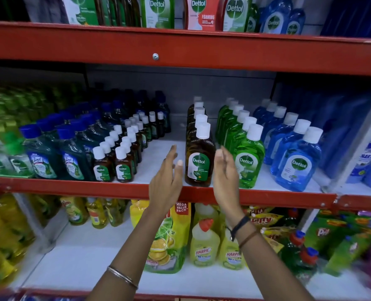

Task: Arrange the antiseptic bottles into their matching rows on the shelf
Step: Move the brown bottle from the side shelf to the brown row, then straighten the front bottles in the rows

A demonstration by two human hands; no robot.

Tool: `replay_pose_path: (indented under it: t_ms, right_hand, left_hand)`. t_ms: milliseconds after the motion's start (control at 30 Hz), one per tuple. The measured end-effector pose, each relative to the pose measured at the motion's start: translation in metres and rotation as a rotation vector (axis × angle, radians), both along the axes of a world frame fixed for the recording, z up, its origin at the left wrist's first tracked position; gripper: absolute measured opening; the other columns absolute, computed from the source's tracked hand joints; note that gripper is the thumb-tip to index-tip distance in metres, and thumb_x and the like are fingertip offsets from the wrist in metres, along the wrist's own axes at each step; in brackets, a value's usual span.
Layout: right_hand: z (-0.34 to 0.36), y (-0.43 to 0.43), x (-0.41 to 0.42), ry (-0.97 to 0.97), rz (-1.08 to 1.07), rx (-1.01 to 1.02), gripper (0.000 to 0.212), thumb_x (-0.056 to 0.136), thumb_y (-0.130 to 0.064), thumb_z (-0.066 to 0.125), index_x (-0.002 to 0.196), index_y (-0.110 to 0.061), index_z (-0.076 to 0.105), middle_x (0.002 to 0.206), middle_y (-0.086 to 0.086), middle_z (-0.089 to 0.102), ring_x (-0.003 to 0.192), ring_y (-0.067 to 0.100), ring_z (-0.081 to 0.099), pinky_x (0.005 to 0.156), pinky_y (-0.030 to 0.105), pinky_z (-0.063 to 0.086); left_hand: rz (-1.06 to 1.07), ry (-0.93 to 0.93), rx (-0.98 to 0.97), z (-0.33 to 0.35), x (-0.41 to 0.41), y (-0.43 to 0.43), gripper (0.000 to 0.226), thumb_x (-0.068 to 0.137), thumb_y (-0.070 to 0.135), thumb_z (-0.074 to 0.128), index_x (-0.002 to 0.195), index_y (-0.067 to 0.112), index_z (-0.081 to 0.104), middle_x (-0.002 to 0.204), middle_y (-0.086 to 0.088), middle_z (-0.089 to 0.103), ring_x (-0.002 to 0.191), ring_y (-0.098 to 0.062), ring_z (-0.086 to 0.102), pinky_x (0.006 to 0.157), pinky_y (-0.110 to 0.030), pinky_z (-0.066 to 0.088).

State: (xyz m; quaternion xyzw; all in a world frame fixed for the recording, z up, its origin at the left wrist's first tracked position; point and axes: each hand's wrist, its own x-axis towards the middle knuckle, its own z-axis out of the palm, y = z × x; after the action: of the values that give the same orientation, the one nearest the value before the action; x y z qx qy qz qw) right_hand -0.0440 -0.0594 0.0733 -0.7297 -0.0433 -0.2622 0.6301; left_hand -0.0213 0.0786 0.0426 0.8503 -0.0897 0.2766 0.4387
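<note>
On the middle shelf stands a row of brown Dettol bottles; its front bottle has a white cap. To its right run a green Dettol row and a blue Dettol row. Two rows of small brown Dettol bottles stand to the left. My left hand is open just left of the front brown bottle, apart from it. On that bottle's right side my right hand hovers open, fingers spread, holding nothing.
Dark green Lizol bottles with blue caps fill the left of the shelf. The red shelf edge runs below my hands. Yellow Harpic bottles and refill pouches stand on the lower shelf. More Dettol packs line the top shelf.
</note>
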Motion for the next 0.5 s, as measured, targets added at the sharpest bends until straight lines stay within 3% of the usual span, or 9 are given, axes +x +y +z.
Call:
replay_pose_path:
  t_ms: [67,133,233,300,400,500]
  right_hand:
    - [-0.013,0.003,-0.007,0.034,0.000,0.010,0.064,0.088,-0.058,0.029,0.137,-0.019,0.044,0.139,-0.004,0.049,0.124,0.004,0.045,0.102,0.019,0.036]
    - [-0.017,0.004,-0.008,0.030,0.001,0.004,0.050,0.092,-0.055,0.028,0.125,-0.028,0.053,0.126,-0.007,0.059,0.114,-0.003,0.051,0.098,0.017,0.040]
    - [-0.016,-0.001,-0.002,0.052,-0.014,0.003,0.035,0.095,-0.055,0.030,0.087,-0.049,0.063,0.084,-0.023,0.065,0.083,-0.012,0.057,0.075,0.012,0.044]
    - [-0.016,-0.005,0.002,0.074,0.004,0.024,0.035,0.092,-0.059,0.030,0.087,-0.056,0.064,0.088,-0.019,0.069,0.086,-0.006,0.062,0.084,0.024,0.052]
    - [-0.016,-0.008,0.005,0.061,0.071,0.069,0.046,0.084,-0.075,0.029,0.089,-0.047,0.066,0.106,0.018,0.069,0.102,0.027,0.065,0.093,0.055,0.051]
    - [-0.019,-0.010,0.008,0.054,0.090,0.087,0.080,0.078,-0.083,0.030,0.099,-0.008,0.052,0.106,0.041,0.055,0.103,0.049,0.056,0.091,0.069,0.043]
  left_hand:
    - [-0.116,0.082,-0.047,0.007,-0.001,-0.010,0.058,0.091,0.067,0.016,0.147,0.052,0.015,0.151,0.014,0.040,0.130,-0.020,0.049,0.099,-0.039,0.038]
    - [-0.164,0.115,-0.029,0.012,-0.003,-0.016,0.058,0.089,0.070,0.011,0.146,0.055,0.013,0.155,0.017,0.032,0.134,-0.023,0.044,0.101,-0.039,0.034]
    - [-0.152,0.152,-0.044,0.014,-0.005,-0.019,0.059,0.087,0.070,0.007,0.145,0.057,0.012,0.155,0.016,0.033,0.134,-0.024,0.044,0.100,-0.036,0.033]
    - [-0.144,0.172,-0.063,0.015,-0.007,-0.019,0.058,0.088,0.071,0.006,0.145,0.058,0.013,0.155,0.014,0.032,0.137,-0.024,0.041,0.106,-0.041,0.032]
    - [-0.125,0.182,-0.078,0.016,-0.011,-0.020,0.056,0.088,0.067,0.008,0.143,0.059,0.012,0.156,0.011,0.033,0.139,-0.026,0.038,0.110,-0.046,0.029]
    - [-0.105,0.171,-0.112,0.016,-0.012,-0.023,0.057,0.087,0.067,0.009,0.142,0.057,0.015,0.156,0.011,0.033,0.140,-0.026,0.037,0.111,-0.046,0.028]
